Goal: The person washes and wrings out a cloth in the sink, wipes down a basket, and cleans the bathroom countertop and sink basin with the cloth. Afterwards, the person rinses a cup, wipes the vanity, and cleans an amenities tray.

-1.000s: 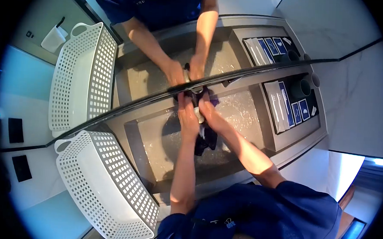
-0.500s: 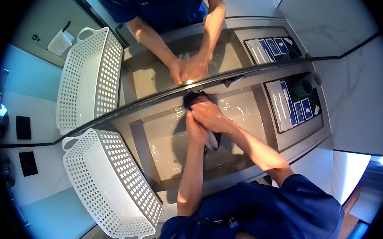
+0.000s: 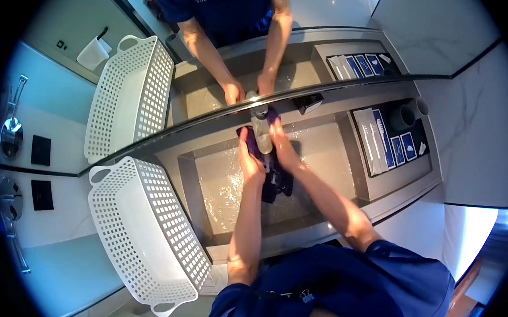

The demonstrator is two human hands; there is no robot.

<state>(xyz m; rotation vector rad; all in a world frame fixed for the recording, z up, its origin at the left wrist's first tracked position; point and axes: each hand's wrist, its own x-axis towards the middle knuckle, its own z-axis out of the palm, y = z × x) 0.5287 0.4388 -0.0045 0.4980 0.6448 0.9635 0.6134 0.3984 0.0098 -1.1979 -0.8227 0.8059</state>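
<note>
A wet dark purple cloth (image 3: 275,184) with pale patches hangs in the sink (image 3: 222,220), spread between my two hands below the faucet (image 3: 261,137). My left hand (image 3: 252,163) grips the cloth's left edge, thumb and fingers pointing up toward the mirror. My right hand (image 3: 285,148) holds its upper right part, just right of the faucet. The faucet's spout stands between the hands and covers part of the cloth. Fingertips are partly hidden behind the fabric.
At left stands a white perforated laundry basket (image 3: 127,226). On the right, a toiletries tray (image 3: 390,137) carries packets and dark cups (image 3: 402,116). A mirror (image 3: 225,48) behind the sink reflects my arms. A small black box (image 3: 310,103) sits by the mirror's edge.
My hands were pressed together around the bunched cloth; now they are apart on either side of the faucet, with the cloth opened out and hanging between them.
</note>
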